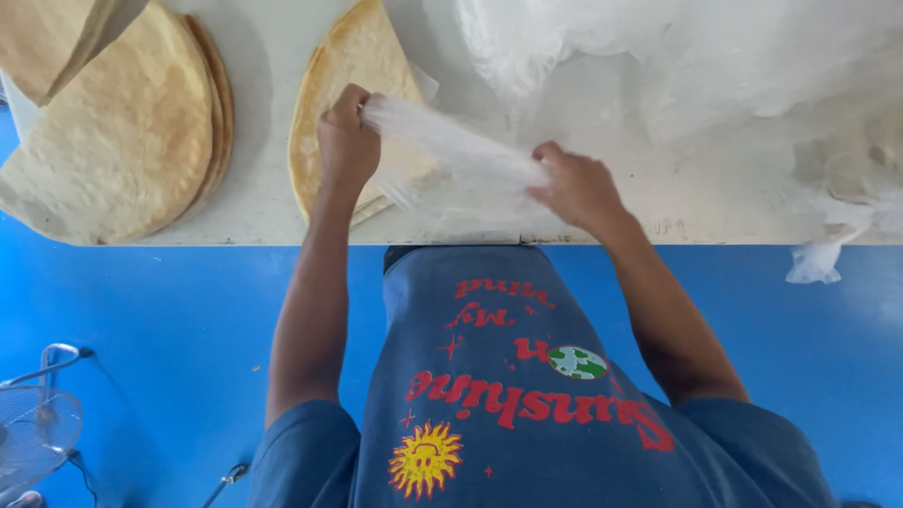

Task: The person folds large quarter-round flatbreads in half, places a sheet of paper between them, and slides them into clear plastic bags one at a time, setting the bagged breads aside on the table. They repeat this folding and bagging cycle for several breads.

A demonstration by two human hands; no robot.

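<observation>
My left hand (346, 141) and my right hand (576, 186) both grip a clear plastic bag (451, 149), stretched between them above the white table (263, 212). Under the bag lies a stack of round flatbreads (353, 66), partly hidden by my left hand and the plastic. My left hand pinches the bag's upper end over that stack. My right hand holds the lower end near the table's front edge.
A larger stack of flatbreads (122, 132) sits at the table's left end, with another flatbread (47, 38) at the top left corner. A heap of crumpled clear plastic bags (715, 85) covers the right side. A fan (33, 433) stands on the blue floor (169, 301).
</observation>
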